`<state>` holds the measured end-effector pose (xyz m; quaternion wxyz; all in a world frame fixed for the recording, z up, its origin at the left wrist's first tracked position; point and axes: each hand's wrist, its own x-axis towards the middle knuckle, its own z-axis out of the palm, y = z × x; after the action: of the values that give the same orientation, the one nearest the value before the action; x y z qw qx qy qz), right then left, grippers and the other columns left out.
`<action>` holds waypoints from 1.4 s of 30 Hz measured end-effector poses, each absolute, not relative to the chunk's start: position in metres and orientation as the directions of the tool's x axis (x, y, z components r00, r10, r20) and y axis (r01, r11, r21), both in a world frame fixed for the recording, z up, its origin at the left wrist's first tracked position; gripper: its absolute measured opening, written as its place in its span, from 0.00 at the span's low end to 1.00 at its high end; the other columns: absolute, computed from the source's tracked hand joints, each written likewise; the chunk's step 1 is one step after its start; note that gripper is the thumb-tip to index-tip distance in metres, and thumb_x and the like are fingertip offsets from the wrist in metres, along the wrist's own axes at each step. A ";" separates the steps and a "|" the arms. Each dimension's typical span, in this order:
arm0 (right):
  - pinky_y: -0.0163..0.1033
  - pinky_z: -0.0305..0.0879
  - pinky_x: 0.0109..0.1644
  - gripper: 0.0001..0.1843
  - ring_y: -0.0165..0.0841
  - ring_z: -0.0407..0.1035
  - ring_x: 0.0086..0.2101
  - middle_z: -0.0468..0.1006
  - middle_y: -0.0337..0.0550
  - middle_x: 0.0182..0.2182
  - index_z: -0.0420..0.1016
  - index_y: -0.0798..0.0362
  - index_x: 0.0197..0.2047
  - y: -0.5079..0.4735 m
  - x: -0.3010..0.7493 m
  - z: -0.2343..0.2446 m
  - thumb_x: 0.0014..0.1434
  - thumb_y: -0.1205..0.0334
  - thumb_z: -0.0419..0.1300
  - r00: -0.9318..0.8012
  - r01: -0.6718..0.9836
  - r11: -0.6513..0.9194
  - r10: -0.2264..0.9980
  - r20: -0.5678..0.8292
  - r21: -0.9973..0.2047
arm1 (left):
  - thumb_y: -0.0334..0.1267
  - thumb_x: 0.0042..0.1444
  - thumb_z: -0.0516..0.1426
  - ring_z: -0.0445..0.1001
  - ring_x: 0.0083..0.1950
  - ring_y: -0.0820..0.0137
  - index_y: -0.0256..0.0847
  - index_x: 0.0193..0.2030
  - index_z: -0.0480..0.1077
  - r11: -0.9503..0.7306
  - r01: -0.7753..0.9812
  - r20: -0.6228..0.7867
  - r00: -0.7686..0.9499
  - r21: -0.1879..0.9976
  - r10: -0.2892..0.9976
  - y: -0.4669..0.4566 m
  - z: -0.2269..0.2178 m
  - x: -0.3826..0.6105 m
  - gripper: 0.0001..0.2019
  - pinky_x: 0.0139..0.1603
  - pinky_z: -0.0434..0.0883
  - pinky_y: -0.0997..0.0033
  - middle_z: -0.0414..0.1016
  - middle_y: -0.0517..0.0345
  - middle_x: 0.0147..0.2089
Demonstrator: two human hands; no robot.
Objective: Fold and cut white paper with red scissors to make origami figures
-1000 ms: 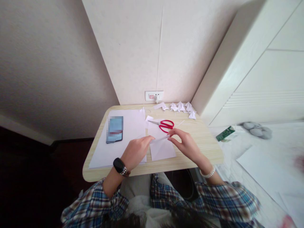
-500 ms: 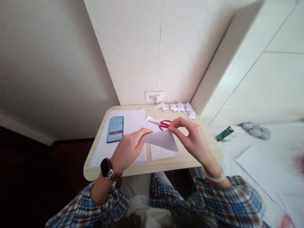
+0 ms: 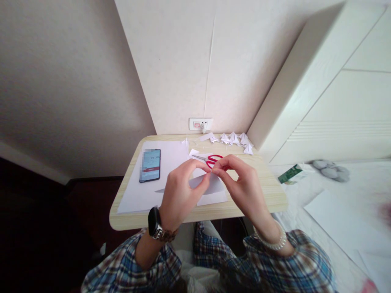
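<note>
A phone lies on white sheets at the counter's left. The left hand and right hand meet above its middle, each grip pinching a folded paper piece held off the surface. Red scissors lie just behind; folded paper shapes sit at the back right.

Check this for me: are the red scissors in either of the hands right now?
No, the scissors lie on the table beyond both hands, which pinch a paper piece.
</note>
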<state>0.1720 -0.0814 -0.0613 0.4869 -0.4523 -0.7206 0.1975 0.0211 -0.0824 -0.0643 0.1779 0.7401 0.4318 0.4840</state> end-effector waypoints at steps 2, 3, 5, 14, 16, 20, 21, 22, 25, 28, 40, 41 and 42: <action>0.35 0.64 0.38 0.06 0.29 0.68 0.32 0.74 0.37 0.28 0.72 0.54 0.30 -0.083 0.171 -0.061 0.58 0.72 0.62 -0.107 0.453 0.505 0.849 0.518 -0.734 | 0.25 0.52 0.58 0.76 0.38 0.71 0.37 0.33 0.72 -0.552 0.460 0.554 0.147 0.695 0.819 -0.083 -0.064 0.021 0.05 0.43 0.69 0.74 0.79 0.57 0.35; 0.35 0.64 0.38 0.06 0.29 0.68 0.32 0.75 0.38 0.28 0.72 0.55 0.30 -0.084 0.170 -0.060 0.58 0.72 0.62 -0.105 0.449 0.504 0.850 0.517 -0.737 | 0.25 0.52 0.58 0.76 0.38 0.71 0.37 0.33 0.72 -0.549 0.456 0.551 0.143 0.700 0.822 -0.083 -0.064 0.021 0.05 0.43 0.69 0.73 0.79 0.57 0.35; 0.35 0.64 0.38 0.05 0.29 0.68 0.32 0.75 0.38 0.28 0.72 0.55 0.31 -0.085 0.170 -0.060 0.58 0.71 0.62 -0.108 0.442 0.514 0.844 0.525 -0.736 | 0.24 0.52 0.58 0.76 0.38 0.71 0.37 0.33 0.72 -0.547 0.445 0.548 0.139 0.709 0.825 -0.083 -0.062 0.021 0.05 0.43 0.69 0.73 0.79 0.57 0.35; 0.34 0.64 0.37 0.06 0.29 0.67 0.31 0.73 0.37 0.28 0.70 0.54 0.30 -0.088 0.174 -0.062 0.57 0.72 0.62 -0.145 0.468 0.548 0.822 0.551 -0.693 | 0.23 0.52 0.57 0.75 0.37 0.71 0.39 0.31 0.71 -0.540 0.396 0.523 0.160 0.743 0.837 -0.087 -0.062 0.022 0.07 0.41 0.69 0.72 0.78 0.59 0.33; 0.35 0.64 0.37 0.06 0.29 0.67 0.32 0.73 0.38 0.28 0.70 0.54 0.31 -0.088 0.174 -0.061 0.58 0.71 0.62 -0.155 0.469 0.556 0.817 0.555 -0.687 | 0.24 0.52 0.57 0.75 0.37 0.71 0.39 0.31 0.71 -0.540 0.390 0.521 0.165 0.746 0.838 -0.087 -0.061 0.022 0.07 0.41 0.69 0.72 0.78 0.60 0.33; 0.36 0.63 0.38 0.06 0.30 0.67 0.33 0.72 0.38 0.29 0.69 0.53 0.31 -0.089 0.174 -0.058 0.59 0.71 0.60 -0.185 0.473 0.569 0.810 0.556 -0.672 | 0.24 0.52 0.57 0.75 0.37 0.70 0.41 0.31 0.70 -0.539 0.380 0.515 0.173 0.752 0.840 -0.086 -0.060 0.022 0.07 0.41 0.70 0.70 0.77 0.61 0.32; 0.36 0.63 0.38 0.06 0.31 0.67 0.33 0.72 0.38 0.29 0.68 0.53 0.32 -0.090 0.174 -0.058 0.59 0.71 0.60 -0.191 0.474 0.573 0.808 0.557 -0.669 | 0.24 0.52 0.57 0.75 0.37 0.70 0.41 0.30 0.70 -0.538 0.378 0.513 0.175 0.753 0.841 -0.086 -0.060 0.023 0.08 0.41 0.70 0.70 0.77 0.61 0.32; 0.37 0.63 0.38 0.06 0.31 0.67 0.33 0.71 0.38 0.29 0.68 0.53 0.32 -0.090 0.174 -0.058 0.60 0.71 0.59 -0.196 0.475 0.575 0.807 0.557 -0.666 | 0.24 0.52 0.57 0.75 0.37 0.70 0.41 0.30 0.70 -0.537 0.375 0.510 0.177 0.755 0.842 -0.086 -0.060 0.023 0.08 0.41 0.70 0.69 0.77 0.61 0.32; 0.37 0.63 0.39 0.07 0.31 0.67 0.33 0.71 0.39 0.29 0.67 0.53 0.31 -0.092 0.173 -0.058 0.60 0.71 0.58 -0.201 0.471 0.572 0.811 0.549 -0.672 | 0.25 0.53 0.57 0.75 0.37 0.70 0.41 0.30 0.70 -0.538 0.365 0.505 0.191 0.760 0.842 -0.086 -0.061 0.022 0.07 0.41 0.70 0.70 0.77 0.61 0.33; 0.36 0.63 0.39 0.07 0.30 0.67 0.33 0.71 0.39 0.29 0.67 0.53 0.31 -0.092 0.175 -0.057 0.60 0.72 0.57 -0.201 0.475 0.571 0.811 0.549 -0.670 | 0.25 0.53 0.57 0.75 0.37 0.71 0.41 0.30 0.70 -0.534 0.368 0.495 0.203 0.761 0.845 -0.086 -0.061 0.020 0.06 0.41 0.70 0.71 0.77 0.61 0.33; 0.38 0.63 0.37 0.05 0.33 0.66 0.33 0.70 0.39 0.30 0.71 0.49 0.32 -0.095 0.226 -0.031 0.60 0.65 0.59 0.155 0.380 0.434 0.841 0.519 -0.817 | 0.36 0.52 0.59 0.76 0.39 0.63 0.41 0.29 0.71 -0.260 0.520 0.311 -0.013 0.814 0.950 -0.058 -0.112 -0.053 0.03 0.47 0.71 0.60 0.78 0.56 0.33; 0.39 0.62 0.38 0.05 0.33 0.66 0.33 0.70 0.39 0.29 0.71 0.49 0.32 -0.093 0.228 -0.032 0.60 0.65 0.59 0.105 0.383 0.447 0.848 0.519 -0.808 | 0.38 0.52 0.59 0.76 0.39 0.62 0.41 0.30 0.71 -0.235 0.512 0.291 -0.030 0.826 0.956 -0.054 -0.115 -0.057 0.05 0.48 0.71 0.59 0.78 0.55 0.34; 0.39 0.62 0.38 0.05 0.33 0.66 0.33 0.70 0.39 0.29 0.71 0.49 0.32 -0.091 0.229 -0.033 0.60 0.65 0.59 0.045 0.386 0.467 0.852 0.522 -0.796 | 0.40 0.53 0.59 0.77 0.40 0.62 0.40 0.32 0.71 -0.221 0.496 0.274 -0.035 0.840 0.961 -0.052 -0.117 -0.060 0.06 0.48 0.72 0.58 0.79 0.53 0.35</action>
<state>0.2294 -0.0907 -0.0334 0.5488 -0.4706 -0.6575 0.2122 -0.0601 -0.0518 -0.1172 0.2621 0.6431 0.5666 0.4435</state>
